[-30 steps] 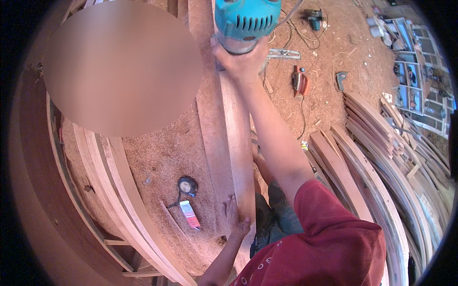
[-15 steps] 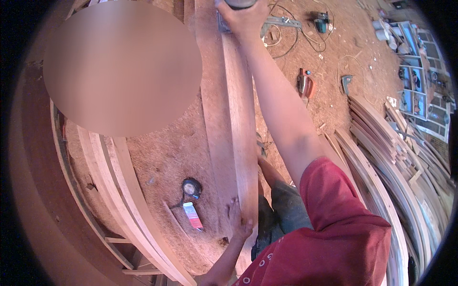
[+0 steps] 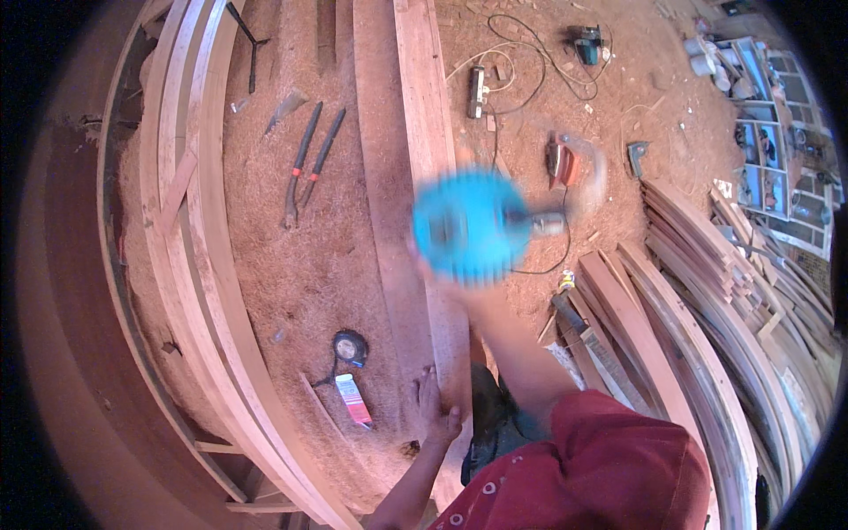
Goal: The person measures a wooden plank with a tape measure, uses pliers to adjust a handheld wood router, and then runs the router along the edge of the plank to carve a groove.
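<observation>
A long wooden beam [image 3: 431,115] runs away from me down the middle. My right hand [image 3: 452,287] grips a teal, round-topped power tool [image 3: 473,228], which looks like a router, over the beam. Motion blurs the tool, and its body hides most of my fingers and whatever lies beneath it. From its right side sticks a grey metal part. Nearer me, my left hand [image 3: 435,417] lies on the beam's near end, fingers stretched out, with nothing in it. Left of this hand lie a black tape measure [image 3: 351,347] and a small red and white box [image 3: 354,402].
Long-handled pincers [image 3: 308,168] lie on sawdust left of the beam. Long boards [image 3: 190,256] stretch along the left side. Beyond the beam to the right are a red power tool [image 3: 562,163], a power strip [image 3: 477,92] and cables. Stacked timber [image 3: 707,256] fills the right side.
My right hand has drawn the router back toward me along the beam from its far end. The large blurred shape at upper left is gone, uncovering boards and pincers. My left hand stays put.
</observation>
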Motion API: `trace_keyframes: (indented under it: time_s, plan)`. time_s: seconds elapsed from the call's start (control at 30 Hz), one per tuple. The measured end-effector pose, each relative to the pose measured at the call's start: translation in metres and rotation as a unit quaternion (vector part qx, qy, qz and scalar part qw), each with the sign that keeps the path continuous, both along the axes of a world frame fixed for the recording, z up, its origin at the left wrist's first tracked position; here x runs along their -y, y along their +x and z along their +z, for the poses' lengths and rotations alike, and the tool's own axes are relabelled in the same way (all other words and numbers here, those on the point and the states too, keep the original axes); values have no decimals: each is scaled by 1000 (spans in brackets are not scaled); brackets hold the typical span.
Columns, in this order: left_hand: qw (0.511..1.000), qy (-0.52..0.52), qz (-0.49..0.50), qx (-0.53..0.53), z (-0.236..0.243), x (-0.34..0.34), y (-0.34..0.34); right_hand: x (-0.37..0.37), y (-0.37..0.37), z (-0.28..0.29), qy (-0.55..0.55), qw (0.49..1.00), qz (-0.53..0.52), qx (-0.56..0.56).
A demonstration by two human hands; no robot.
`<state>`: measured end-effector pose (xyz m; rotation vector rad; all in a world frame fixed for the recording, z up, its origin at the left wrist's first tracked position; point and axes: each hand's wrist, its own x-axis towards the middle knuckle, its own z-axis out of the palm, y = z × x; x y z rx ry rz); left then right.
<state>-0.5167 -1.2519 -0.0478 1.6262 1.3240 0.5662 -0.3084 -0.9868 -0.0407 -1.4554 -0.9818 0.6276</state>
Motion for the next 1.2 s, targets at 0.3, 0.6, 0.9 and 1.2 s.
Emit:
trace_keyframes:
  time_s: [0.3,0.6,0.9,1.2]
  plan:
    - [985,-162,-57,-16,-58,72,-42,95,-25,-54,-52,950,11,-306]
    - [1000,-5,0,-5,-6,7,-5,10,9,-36,47,981,-13,-187]
    - [1000,1,-2,-15,4,-3,0,-71,28,-19,158,969,-60,178]
    - [1000,-1,-7,14,-5,5,-3,-149,58,11,187,954,-126,200]
